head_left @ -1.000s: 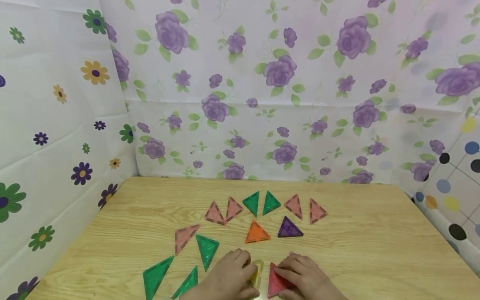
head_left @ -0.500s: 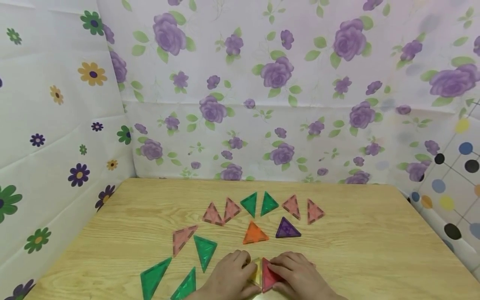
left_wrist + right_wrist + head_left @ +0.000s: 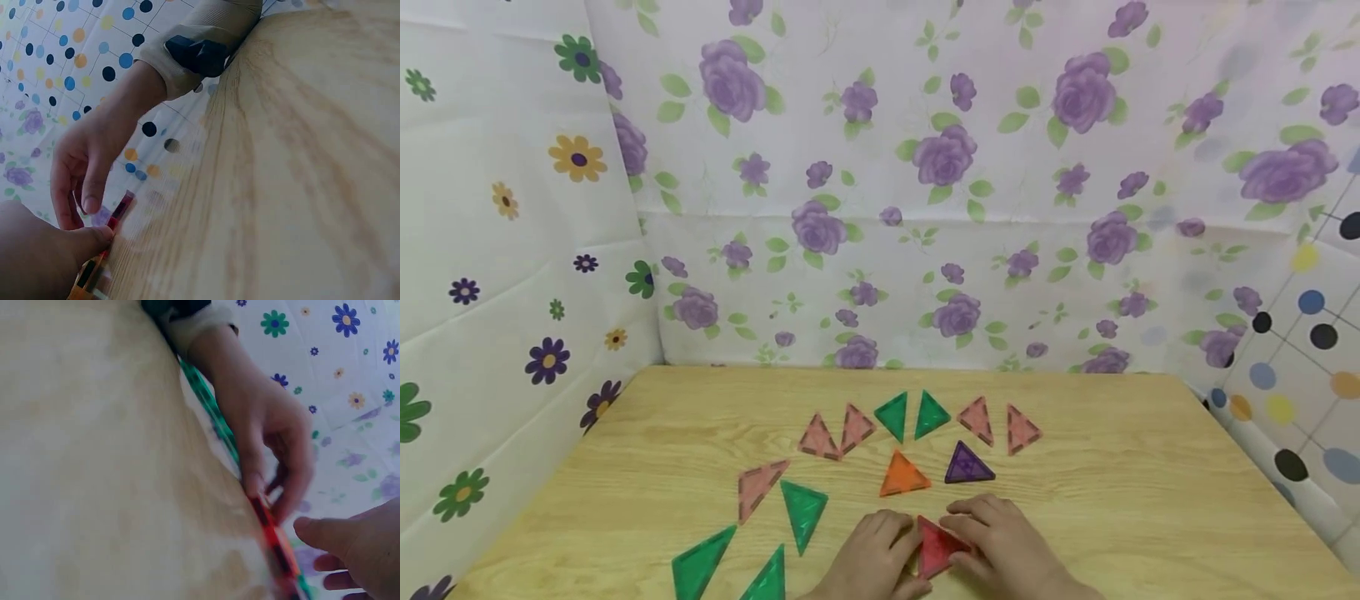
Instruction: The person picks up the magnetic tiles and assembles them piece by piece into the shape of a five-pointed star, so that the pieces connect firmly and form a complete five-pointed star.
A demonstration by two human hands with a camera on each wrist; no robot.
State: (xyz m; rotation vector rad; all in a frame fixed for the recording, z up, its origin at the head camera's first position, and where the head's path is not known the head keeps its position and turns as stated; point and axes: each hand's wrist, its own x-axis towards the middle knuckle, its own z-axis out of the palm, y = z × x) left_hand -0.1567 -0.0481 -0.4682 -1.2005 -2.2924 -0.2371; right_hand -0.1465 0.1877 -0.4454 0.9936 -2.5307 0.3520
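A red triangular magnetic tile (image 3: 936, 547) lies on the table between both hands in the head view. My left hand (image 3: 872, 557) pinches at its left edge; in the left wrist view the thumb covers where the red tile (image 3: 122, 206) meets a yellow-edged tile (image 3: 80, 289). That yellow tile is hidden by the hand in the head view. My right hand (image 3: 1007, 542) is beside the red tile's right corner. From the right wrist camera, its thumb and loosely bent fingers (image 3: 328, 532) stand apart from the red tile (image 3: 273, 540).
Behind the hands lie an orange triangle (image 3: 904, 477), a purple triangle (image 3: 968, 465), two small green triangles (image 3: 892, 416) and several pink triangles (image 3: 975, 421). Larger green triangles (image 3: 703, 560) and another pink triangle (image 3: 760, 488) are at left. Flowered cloth (image 3: 865, 250) borders the wooden table.
The red tile has moved left, up against the left hand, and the yellow tile has gone from sight in the head view. The right fingers have eased off it. The head view has shifted slightly.
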